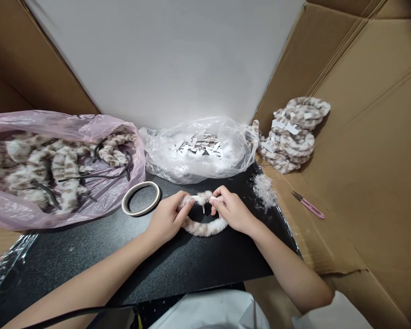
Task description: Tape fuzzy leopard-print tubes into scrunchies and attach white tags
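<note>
A fluffy white and brown ring [205,228] lies near the middle of the black table [89,260]. My left hand [168,215] pinches the upper left part of the ring between thumb and fingers. On the upper right side, my right hand [233,211] is closed on the ring, thumb and forefinger together. Between the hands a tuft of fur shows, with a white strip across it and a thin white end hanging down inside the ring.
A pink bag [68,221] of furry pieces and black cords is at left. Beside it are a tape roll [126,211] and a clear bag [239,160] of white tags. Stacked furry rings [296,146], loose fluff [264,189] and pink snips [311,208] lie at right.
</note>
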The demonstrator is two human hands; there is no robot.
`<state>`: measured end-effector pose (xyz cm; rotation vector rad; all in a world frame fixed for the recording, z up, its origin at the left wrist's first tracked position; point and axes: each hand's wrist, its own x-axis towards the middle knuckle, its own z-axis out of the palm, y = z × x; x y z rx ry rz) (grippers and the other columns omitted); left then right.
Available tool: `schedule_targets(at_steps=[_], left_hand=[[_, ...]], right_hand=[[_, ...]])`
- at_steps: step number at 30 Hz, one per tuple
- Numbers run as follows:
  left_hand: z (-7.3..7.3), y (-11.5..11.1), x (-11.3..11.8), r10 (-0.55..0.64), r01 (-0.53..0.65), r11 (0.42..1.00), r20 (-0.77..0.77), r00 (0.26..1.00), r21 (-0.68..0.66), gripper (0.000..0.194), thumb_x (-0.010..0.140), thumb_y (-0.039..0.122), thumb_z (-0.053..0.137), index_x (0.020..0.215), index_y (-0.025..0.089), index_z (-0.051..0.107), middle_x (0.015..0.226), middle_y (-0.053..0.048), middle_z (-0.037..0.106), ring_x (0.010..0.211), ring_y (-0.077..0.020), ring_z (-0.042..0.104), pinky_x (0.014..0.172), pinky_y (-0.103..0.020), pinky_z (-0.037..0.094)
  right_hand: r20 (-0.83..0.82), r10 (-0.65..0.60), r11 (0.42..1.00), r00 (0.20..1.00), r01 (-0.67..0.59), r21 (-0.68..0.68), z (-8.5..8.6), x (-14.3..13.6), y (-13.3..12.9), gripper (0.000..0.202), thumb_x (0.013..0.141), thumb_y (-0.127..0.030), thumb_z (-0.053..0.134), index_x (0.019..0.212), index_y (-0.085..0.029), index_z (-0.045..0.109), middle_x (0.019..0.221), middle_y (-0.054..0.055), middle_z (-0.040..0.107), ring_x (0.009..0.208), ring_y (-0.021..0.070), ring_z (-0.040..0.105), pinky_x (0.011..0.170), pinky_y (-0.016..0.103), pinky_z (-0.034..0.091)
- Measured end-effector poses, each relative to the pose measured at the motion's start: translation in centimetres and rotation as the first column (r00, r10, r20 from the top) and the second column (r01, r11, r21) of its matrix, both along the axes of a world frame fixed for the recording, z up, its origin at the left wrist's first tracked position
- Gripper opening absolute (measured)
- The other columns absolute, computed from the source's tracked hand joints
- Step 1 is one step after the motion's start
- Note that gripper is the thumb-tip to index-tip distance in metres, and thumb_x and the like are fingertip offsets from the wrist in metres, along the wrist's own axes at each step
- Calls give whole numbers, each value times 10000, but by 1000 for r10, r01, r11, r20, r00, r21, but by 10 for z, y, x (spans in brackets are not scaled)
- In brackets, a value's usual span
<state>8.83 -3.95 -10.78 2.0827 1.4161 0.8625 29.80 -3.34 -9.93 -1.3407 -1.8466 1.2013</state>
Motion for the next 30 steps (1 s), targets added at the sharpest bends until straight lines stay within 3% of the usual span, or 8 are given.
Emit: schedule_targets(at_steps=[5, 9, 12, 16, 19, 21, 25, 30], left_hand=[[0, -3, 0, 23, -28, 995, 51, 998, 91, 175, 879, 298, 493, 940, 174, 601, 793, -25, 666, 685, -157, 600, 639, -253, 451], [-1, -8, 0, -19, 3, 990, 109, 994, 142, 176, 849, 244, 495, 968, 181, 608, 878, -58, 690, 785, -180, 639, 692, -273, 482], [0, -12, 0, -29, 7, 993, 178, 984, 121, 152, 830, 253, 533, 941, 186, 611, 844, -50, 685, 746, -173, 635, 670, -268, 483], [3, -11, 2, -31, 107, 985, 481, 876, -133, 242, 811, 375, 606, 956, 184, 574, 811, -53, 685, 670, -169, 616, 637, -282, 491], [7, -7, 5, 71, 399, 828, 781, 620, -393, 360, 853, 520, 499, 997, 191, 525, 771, -64, 689, 588, -174, 608, 571, -314, 512], [10, -5, 7, 176, 507, 729, 842, 510, -460, 340, 836, 497, 546, 1017, 211, 513, 738, -40, 681, 526, -155, 585, 508, -297, 504], [13, -6, 9, 227, 507, 710, 840, 492, -489, 354, 706, 372, 747, 965, 213, 566, 757, -17, 681, 506, -121, 573, 476, -262, 506], [10, -8, 9, 198, 476, 730, 818, 539, -491, 343, 671, 349, 786, 924, 188, 621, 765, -29, 696, 518, -118, 591, 495, -266, 527]], right_hand=[[240, -27, 990, 970, -8, 143, 4, -1, -1, 68, 928, -267, 511, 928, -208, 477, 709, 3, 650, 649, 158, 603, 614, 252, 367], [538, -20, 946, 843, -158, 282, 0, -4, -2, 163, 959, -239, 455, 811, -194, 506, 733, 45, 623, 672, 181, 578, 618, 273, 326], [627, -30, 903, 779, -248, 350, -5, -7, -4, 183, 969, -205, 415, 821, -179, 519, 748, 67, 627, 683, 182, 563, 669, 290, 345], [598, -33, 854, 801, -289, 434, -9, -7, -4, 231, 963, -195, 401, 764, -186, 517, 680, 42, 602, 634, 163, 528, 671, 285, 346], [496, -62, 793, 866, -259, 552, -11, -3, -2, 297, 966, -199, 376, 691, -194, 489, 610, 19, 555, 593, 150, 490, 649, 280, 334], [430, -89, 762, 899, -217, 611, -12, -1, -1, 332, 970, -211, 363, 657, -197, 472, 578, 12, 524, 570, 146, 464, 637, 281, 328], [379, -85, 765, 921, -184, 618, -12, 2, 1, 352, 970, -233, 368, 635, -201, 470, 557, 6, 493, 557, 146, 433, 642, 288, 329], [354, -57, 762, 933, -189, 620, -11, 0, -1, 357, 972, -249, 366, 636, -202, 476, 567, 11, 495, 570, 151, 436, 651, 295, 336]])
